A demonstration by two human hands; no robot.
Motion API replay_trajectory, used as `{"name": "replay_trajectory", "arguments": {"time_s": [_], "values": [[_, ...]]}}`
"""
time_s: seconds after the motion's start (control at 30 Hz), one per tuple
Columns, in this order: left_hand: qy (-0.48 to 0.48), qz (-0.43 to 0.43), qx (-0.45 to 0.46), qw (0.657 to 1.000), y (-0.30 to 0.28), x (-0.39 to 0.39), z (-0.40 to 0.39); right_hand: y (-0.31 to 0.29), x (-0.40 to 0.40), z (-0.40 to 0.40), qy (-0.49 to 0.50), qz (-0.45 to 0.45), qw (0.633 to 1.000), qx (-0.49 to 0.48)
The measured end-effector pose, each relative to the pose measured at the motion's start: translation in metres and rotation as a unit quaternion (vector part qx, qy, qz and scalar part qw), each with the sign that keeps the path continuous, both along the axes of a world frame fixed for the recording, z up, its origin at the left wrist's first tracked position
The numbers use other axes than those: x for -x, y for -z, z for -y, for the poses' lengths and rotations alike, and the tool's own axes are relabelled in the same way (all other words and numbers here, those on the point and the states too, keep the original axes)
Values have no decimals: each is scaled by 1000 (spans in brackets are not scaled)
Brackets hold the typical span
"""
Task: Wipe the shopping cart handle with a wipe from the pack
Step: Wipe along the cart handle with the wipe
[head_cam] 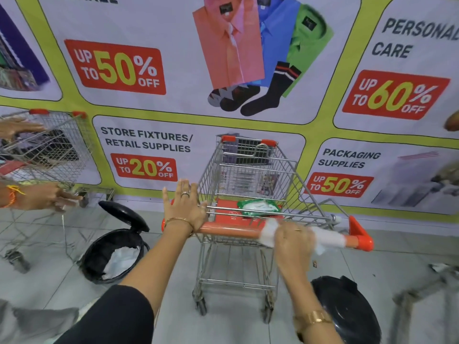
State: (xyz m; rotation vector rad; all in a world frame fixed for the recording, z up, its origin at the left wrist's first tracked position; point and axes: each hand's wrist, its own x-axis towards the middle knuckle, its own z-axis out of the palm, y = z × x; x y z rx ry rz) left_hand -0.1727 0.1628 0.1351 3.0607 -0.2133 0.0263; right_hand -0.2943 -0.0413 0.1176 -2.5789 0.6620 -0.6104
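Note:
A metal shopping cart [248,170] stands in front of me with its orange handle [231,230] across the middle of the view. My right hand [294,240] grips a white wipe [327,238] wrapped around the right part of the handle; the hand is blurred. My left hand [185,207] rests with its heel on the left end of the handle, fingers spread and raised. A green and white wipe pack [258,207] lies on the cart's orange child seat just behind the handle.
A black bin [109,256] with its lid up and a white liner stands on the floor at the left. Another black bin [347,311] sits at lower right. A second cart [47,150] with another person's hands is at far left. A poster wall is behind.

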Motion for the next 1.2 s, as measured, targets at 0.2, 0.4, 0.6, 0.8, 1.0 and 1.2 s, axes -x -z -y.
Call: {"name": "replay_trajectory", "arguments": {"time_s": [0.2, 0.4, 0.6, 0.8, 1.0, 1.2], "values": [[4, 7, 4, 1000, 0, 2, 2, 1, 15, 52, 112, -9, 994, -16], [4, 2, 1, 1000, -4, 5, -1, 10, -5, -36, 19, 20, 998, -58], [-4, 2, 2, 1000, -3, 6, -3, 8, 34, 39, 64, 97, 985, -131], [6, 5, 4, 1000, -2, 9, 6, 4, 23, 25, 93, 64, 987, -112], [-4, 2, 7, 1000, -2, 8, -1, 5, 13, -21, -72, 67, 994, -44], [-2, 0, 2, 1000, -3, 10, -3, 3, 35, 61, 61, 106, 989, -88]]}}
